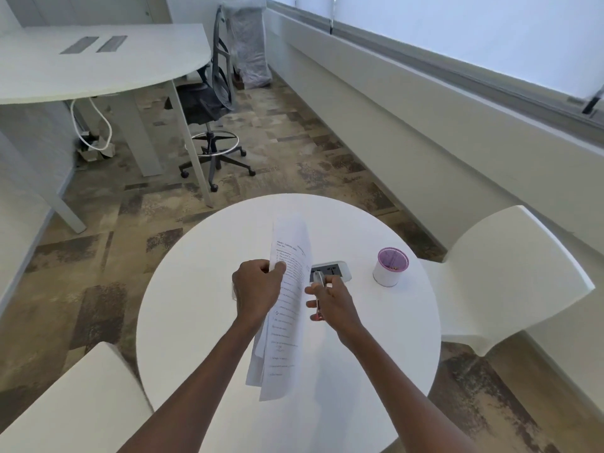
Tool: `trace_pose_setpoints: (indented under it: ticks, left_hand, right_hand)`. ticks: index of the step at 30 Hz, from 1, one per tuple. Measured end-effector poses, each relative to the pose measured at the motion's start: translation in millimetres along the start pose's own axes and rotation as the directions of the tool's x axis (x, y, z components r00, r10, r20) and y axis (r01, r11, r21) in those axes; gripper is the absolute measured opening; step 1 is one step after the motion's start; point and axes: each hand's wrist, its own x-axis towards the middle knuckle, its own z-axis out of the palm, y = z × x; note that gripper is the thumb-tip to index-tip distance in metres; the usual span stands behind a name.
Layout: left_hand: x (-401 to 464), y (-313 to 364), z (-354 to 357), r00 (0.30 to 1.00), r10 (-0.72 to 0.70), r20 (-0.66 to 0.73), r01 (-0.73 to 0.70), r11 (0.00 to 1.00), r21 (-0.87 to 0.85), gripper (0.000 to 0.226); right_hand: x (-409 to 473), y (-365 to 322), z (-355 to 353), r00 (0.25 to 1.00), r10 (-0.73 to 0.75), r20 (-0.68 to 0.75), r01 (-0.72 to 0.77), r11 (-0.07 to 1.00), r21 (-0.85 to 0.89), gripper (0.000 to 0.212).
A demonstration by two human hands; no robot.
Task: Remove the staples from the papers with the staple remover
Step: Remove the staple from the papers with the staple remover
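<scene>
Left hand (256, 286) grips stapled papers (287, 308); right hand (333, 302) beside it grasps staple remover (318, 289); no staple visibly pulled yet.

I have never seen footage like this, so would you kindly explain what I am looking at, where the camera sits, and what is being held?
There is no machine here: a person works bare-handed, filmed by one wide-angle camera worn on their head, looking down. The left hand grips a set of printed white papers above the round white table. The right hand holds a pink-handled metal staple remover beside the sheets. On the table stands a small white cup with a purple rim, next to a built-in grey socket panel.
</scene>
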Motion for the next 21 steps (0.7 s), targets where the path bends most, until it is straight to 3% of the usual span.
trace_pose_setpoints:
  ticks: [4,11,21]
  left_hand:
    - [-6.7,-13.7,10.8,0.999,-0.027,0.027,0.027,1.000,0.004,0.049]
    - [-15.6,-44.9,41.7,0.967,-0.231,0.109,0.234,0.972,-0.014,0.024]
    - [-20.6,-88.4,89.8,0.797,-0.563,0.218,0.586,0.808,-0.059,0.014]
  right_hand:
    - [4.3,31.9,8.5,0.982,0.176,0.072,-0.182,0.979,0.093,0.023]
    - [13.9,72.0,24.0,0.910,0.382,0.159,-0.407,0.897,0.171,0.025]
    - [35.1,124.7,8.0,0.839,0.520,0.161,-0.536,0.840,0.079,0.027]
